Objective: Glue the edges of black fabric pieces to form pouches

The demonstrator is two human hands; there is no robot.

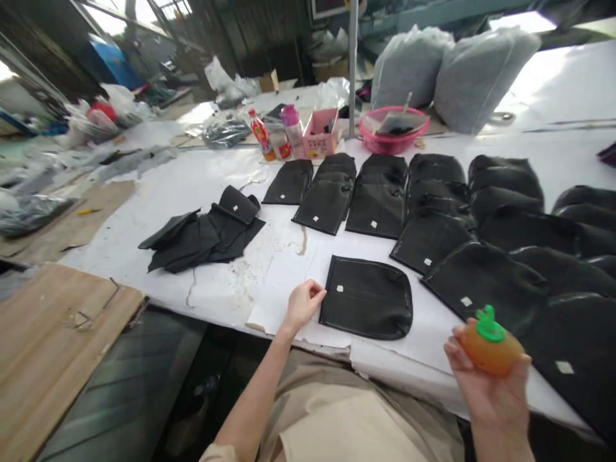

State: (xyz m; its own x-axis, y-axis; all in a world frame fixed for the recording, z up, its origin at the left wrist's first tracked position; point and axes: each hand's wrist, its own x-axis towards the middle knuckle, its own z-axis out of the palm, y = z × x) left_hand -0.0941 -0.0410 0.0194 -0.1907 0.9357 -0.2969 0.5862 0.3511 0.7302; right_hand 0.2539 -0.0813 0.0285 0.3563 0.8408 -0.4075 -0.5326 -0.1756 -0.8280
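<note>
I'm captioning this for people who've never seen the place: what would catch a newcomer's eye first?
Probably the orange bottle with its green cap, held in the right hand at lower right. Next, the rows of black pieces spread over the right side of the white table, and the bright pink basin behind them.

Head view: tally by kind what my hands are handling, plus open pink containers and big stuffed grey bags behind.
Flat black rounded piece, left hand: 1
Green-capped rounded orange bottle, right hand: 1
Rectangular pink box: 1
Round pink plastic basin: 1
Large stuffed grey bags: 2
Total: 6
</note>
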